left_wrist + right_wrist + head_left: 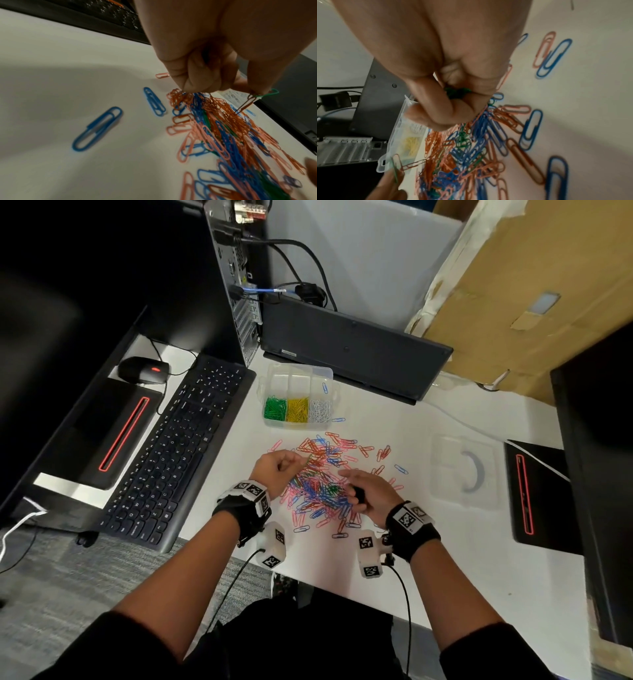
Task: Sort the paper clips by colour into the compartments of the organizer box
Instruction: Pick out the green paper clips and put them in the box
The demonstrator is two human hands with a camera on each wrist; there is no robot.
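Note:
A mixed pile of blue, pink, orange and green paper clips (322,477) lies on the white desk. Behind it stands the clear organizer box (297,371), whose front compartments hold green (275,408), yellow (297,409) and white clips (320,409). My left hand (298,462) hovers at the pile's left edge and pinches a green clip (272,92), from which an orange clip (245,105) dangles. My right hand (352,491) is over the pile's right side, its fingers curled round a small bunch of green clips (457,92).
A black keyboard (178,446) lies to the left, and a dark flat device (352,350) sits behind the box. The clear lid (462,470) rests to the right of the pile. Monitor bases (527,491) flank the desk. A stray blue clip (338,420) lies near the box.

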